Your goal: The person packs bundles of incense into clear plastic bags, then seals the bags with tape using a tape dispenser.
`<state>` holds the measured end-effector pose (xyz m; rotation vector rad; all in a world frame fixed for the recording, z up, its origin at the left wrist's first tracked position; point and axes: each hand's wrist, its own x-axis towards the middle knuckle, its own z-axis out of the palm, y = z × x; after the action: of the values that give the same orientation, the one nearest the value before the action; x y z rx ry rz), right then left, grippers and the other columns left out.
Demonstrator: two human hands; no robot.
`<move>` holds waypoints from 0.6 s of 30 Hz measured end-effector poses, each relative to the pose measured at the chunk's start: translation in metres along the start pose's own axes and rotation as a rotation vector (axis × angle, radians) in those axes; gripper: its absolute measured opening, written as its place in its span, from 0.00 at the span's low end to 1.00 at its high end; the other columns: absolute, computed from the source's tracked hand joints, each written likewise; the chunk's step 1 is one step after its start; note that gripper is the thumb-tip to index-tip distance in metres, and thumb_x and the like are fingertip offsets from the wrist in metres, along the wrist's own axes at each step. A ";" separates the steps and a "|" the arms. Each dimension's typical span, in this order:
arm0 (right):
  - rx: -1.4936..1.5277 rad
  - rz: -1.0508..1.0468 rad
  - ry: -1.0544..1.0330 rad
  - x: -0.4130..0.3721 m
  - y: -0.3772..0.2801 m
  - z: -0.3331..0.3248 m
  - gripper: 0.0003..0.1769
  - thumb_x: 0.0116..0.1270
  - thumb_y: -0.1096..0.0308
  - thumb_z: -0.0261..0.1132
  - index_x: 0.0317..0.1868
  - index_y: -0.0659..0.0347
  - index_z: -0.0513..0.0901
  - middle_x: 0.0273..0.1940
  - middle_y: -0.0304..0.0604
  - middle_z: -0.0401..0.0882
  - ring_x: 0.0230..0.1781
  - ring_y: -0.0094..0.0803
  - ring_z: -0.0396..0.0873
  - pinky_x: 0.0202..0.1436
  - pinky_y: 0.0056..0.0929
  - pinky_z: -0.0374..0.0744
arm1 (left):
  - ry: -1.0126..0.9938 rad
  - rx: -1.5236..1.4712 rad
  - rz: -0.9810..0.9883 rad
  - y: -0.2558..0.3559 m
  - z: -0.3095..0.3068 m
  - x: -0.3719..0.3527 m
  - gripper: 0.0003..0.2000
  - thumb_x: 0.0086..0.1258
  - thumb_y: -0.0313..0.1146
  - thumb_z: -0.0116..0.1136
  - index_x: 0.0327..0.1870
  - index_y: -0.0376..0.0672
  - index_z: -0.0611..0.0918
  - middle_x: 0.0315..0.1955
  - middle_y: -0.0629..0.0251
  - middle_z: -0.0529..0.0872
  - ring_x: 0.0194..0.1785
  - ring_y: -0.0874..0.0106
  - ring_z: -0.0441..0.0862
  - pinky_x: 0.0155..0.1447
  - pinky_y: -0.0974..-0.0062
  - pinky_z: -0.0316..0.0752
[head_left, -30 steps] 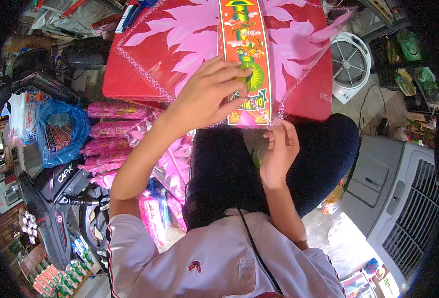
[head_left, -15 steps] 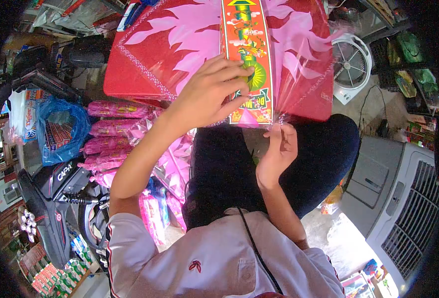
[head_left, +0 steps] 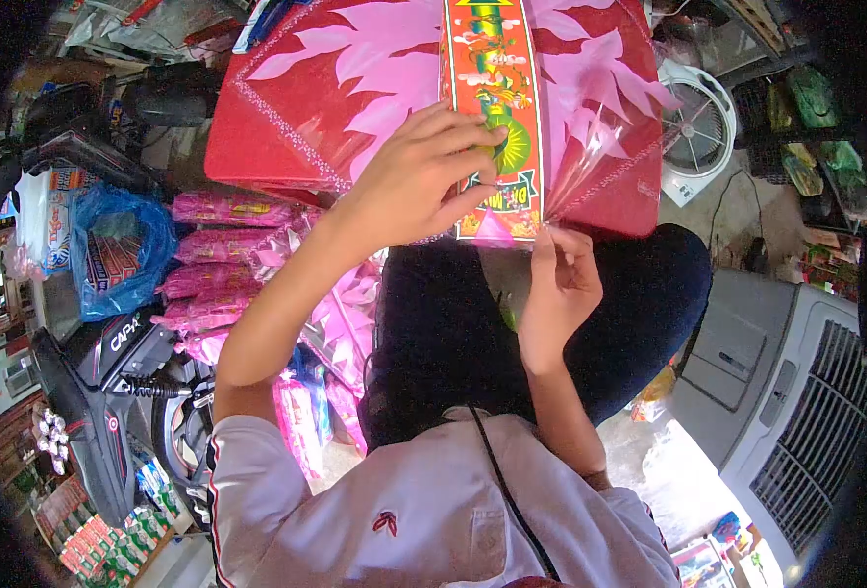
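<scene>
A long, narrow orange printed box (head_left: pixel 497 83) lies on a clear plastic sheet with a pink leaf pattern (head_left: pixel 384 44), spread over a red tabletop (head_left: pixel 267 122). My left hand (head_left: pixel 428 171) reaches across the box from its left edge, fingers curved over the printed face and thumb lower down, holding it in place. At the box's near right corner, my right hand (head_left: pixel 563 279) is closed in a pinch on the gathered edge of the plastic sheet. Folds in the sheet run from that pinch up to the right.
Several pink wrapped bundles (head_left: pixel 222 245) are stacked left of my legs. Beyond them are a blue plastic bag (head_left: pixel 120 250) and a motorbike (head_left: pixel 110 392). A white fan (head_left: pixel 698 132) and a grey air cooler (head_left: pixel 767 392) stand on the right.
My right hand has moved slightly up and right, and now pinches the sheet's edge at the box corner. The box has shifted slightly; my left hand stays on it.
</scene>
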<state>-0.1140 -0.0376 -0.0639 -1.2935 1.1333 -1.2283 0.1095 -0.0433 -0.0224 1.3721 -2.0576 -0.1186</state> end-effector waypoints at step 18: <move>-0.079 -0.041 -0.277 0.026 0.000 -0.021 0.06 0.75 0.75 0.66 0.47 0.63 0.89 0.47 0.41 0.81 0.47 0.34 0.81 0.55 0.27 0.77 | -0.030 0.001 -0.027 0.004 0.000 0.001 0.08 0.67 0.33 0.72 0.42 0.42 0.86 0.61 0.58 0.87 0.67 0.54 0.80 0.74 0.53 0.73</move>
<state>-0.1338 -0.0650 -0.0616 -1.5010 0.9670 -1.0044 0.1065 -0.0425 -0.0199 1.4074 -2.0639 -0.1505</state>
